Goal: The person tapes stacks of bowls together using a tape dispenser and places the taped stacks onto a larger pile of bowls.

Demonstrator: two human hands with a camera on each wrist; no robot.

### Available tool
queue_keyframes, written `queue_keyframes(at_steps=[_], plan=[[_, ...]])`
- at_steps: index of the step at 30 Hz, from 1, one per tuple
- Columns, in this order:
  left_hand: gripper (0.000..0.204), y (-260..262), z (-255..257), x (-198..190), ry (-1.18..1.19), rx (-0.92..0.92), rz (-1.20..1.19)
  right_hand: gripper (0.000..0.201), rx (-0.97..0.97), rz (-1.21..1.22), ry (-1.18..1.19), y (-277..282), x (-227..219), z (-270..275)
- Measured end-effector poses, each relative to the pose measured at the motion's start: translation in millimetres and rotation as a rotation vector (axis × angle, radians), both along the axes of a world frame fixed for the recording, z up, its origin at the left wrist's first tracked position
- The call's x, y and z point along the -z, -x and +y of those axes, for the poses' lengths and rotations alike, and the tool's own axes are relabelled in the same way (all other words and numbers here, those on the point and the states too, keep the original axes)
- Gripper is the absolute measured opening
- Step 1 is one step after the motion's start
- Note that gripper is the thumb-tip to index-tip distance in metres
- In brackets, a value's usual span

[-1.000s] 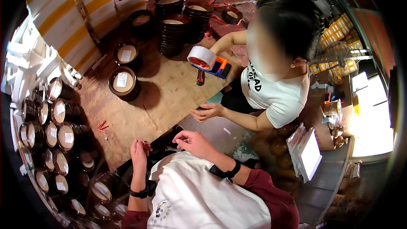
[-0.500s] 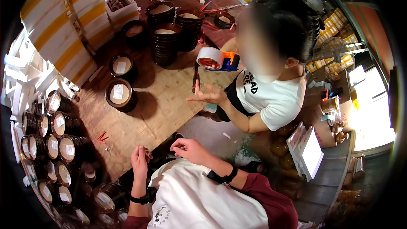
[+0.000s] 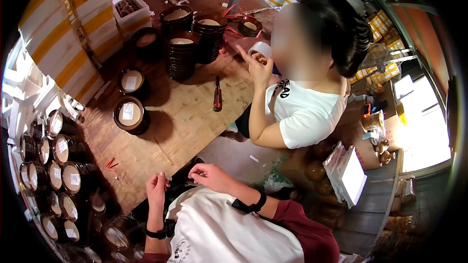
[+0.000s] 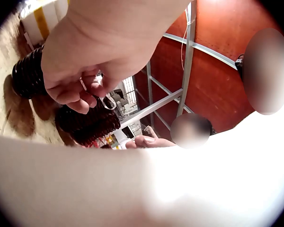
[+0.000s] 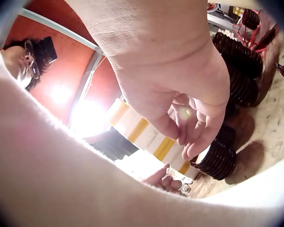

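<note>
In the head view, the left hand (image 3: 157, 189) is raised by the near table edge, its fingertips pinching a small whitish, see-through thing that forms a thin loop (image 4: 109, 101) in the left wrist view. What it is cannot be told. Beside it, over the lap, the right hand (image 3: 210, 175) hangs with loosely bent fingers; the right wrist view shows nothing held in that hand (image 5: 184, 104). The hands are apart. Two stacks of dark round dishes with labelled pale tops, the nearer one (image 3: 130, 112) and one behind (image 3: 130, 81), stand on the wooden table (image 3: 180, 126).
A red-and-black cutter (image 3: 217, 98) lies on the table. Taller dish stacks (image 3: 181, 58) stand behind, with foam boxes (image 3: 63, 34) at left. Many dishes (image 3: 68, 175) are piled at lower left. Another person (image 3: 312, 117) stands across, near a tape roll (image 3: 262, 48).
The other person's near hand has risen from low beside the table to chest height, partly covering the tape roll. The head view has shifted slightly. The wearer's hands keep nearly the same pose.
</note>
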State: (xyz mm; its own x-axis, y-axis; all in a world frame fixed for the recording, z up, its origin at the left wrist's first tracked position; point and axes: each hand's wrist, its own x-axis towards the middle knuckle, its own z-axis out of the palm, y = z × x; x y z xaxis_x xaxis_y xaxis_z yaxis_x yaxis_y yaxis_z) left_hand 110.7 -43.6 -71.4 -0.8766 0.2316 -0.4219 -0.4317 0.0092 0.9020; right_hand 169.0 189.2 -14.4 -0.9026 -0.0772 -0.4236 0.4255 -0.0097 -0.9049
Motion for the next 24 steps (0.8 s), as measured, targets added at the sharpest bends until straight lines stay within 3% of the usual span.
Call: queue_keyframes(at_steps=[24], plan=[[0.040, 9, 11, 6, 0.038, 0.018, 0.004, 0.019, 0.015, 0.070, -0.102, 9, 1, 7]])
